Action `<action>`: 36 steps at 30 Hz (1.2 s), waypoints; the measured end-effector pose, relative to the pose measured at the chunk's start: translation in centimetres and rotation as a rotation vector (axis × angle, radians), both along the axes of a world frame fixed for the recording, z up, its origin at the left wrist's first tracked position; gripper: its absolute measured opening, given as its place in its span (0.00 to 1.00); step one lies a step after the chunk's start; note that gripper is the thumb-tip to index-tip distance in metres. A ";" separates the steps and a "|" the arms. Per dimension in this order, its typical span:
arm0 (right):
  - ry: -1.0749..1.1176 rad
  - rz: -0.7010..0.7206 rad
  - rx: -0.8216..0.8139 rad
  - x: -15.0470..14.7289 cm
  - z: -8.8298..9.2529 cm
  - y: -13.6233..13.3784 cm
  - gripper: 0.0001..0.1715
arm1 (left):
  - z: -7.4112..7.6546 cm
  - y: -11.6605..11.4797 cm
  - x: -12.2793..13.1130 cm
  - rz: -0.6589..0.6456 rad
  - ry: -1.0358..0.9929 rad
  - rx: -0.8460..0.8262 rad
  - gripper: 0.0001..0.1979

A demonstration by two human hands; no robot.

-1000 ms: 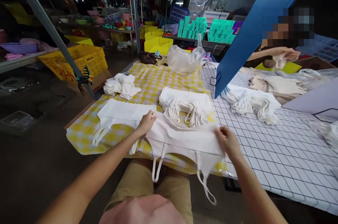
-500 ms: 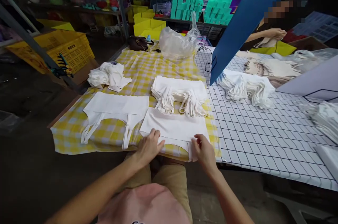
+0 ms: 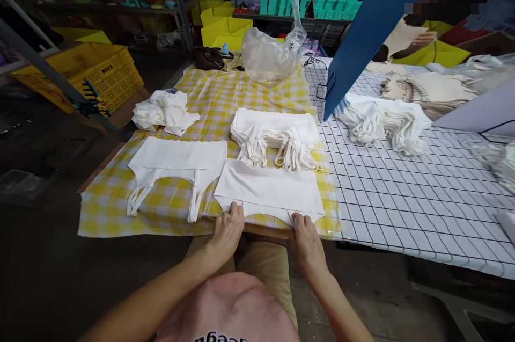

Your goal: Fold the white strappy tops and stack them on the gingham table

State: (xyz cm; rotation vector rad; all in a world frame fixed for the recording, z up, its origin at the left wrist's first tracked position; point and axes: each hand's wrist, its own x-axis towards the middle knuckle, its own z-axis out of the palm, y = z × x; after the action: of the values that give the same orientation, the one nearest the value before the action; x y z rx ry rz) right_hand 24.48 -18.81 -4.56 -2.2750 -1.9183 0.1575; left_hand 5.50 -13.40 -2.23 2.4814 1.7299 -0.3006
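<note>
A white strappy camisole top (image 3: 269, 186) lies flat at the table's front edge, its straps toward me. My left hand (image 3: 227, 229) is closed on it near the left strap, and my right hand (image 3: 306, 240) is closed on it near the right strap. My fingers cover most of both straps. To the left lies a second white camisole (image 3: 177, 157), spread flat with both straps hanging toward the edge. Just behind the held one is a neat stack of white camisoles (image 3: 276, 124), their straps bunched at the front.
A crumpled white garment pile (image 3: 164, 111) sits at the left on the yellow checked cloth (image 3: 209, 97). Further back are a clear plastic bag (image 3: 271, 55) and a dark handbag (image 3: 209, 57). A blue panel (image 3: 362, 36) divides off another person's side, where a hand (image 3: 425, 38) holds beige fabric.
Both hands have moved to the strap bases of the camisole and closed there. Its lower edge now lies straighter. The view has tilted down slightly.
</note>
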 end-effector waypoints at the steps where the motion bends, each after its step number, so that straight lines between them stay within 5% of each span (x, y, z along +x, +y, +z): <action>1: -0.004 0.006 0.013 0.0 0.0 0.0 0.18 | 0.0 0.1 -0.1 -0.002 -0.004 -0.012 0.11; 10: 0.076 -0.008 0.042 1.1 0.6 1.1 0.14 | 1.8 1.8 -1.3 0.116 -0.414 -0.229 0.04; 19: 0.294 -0.061 0.111 3.4 1.8 5.5 0.12 | 2.3 7.8 -1.7 0.411 -0.901 -0.397 0.13; 23: 0.414 -0.098 0.141 4.0 1.1 7.5 0.13 | 1.6 9.6 -1.4 0.523 -0.931 -0.398 0.11; 36: 0.550 -0.166 0.152 4.3 0.3 8.0 0.14 | 0.4 10.7 -1.4 0.530 -0.878 -0.420 0.10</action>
State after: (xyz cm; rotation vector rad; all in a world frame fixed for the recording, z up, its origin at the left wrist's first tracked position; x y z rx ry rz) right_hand 28.80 -10.85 -4.28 -2.0047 -1.4073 0.5329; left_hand 4.13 -2.74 -1.83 1.4259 1.5884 0.3805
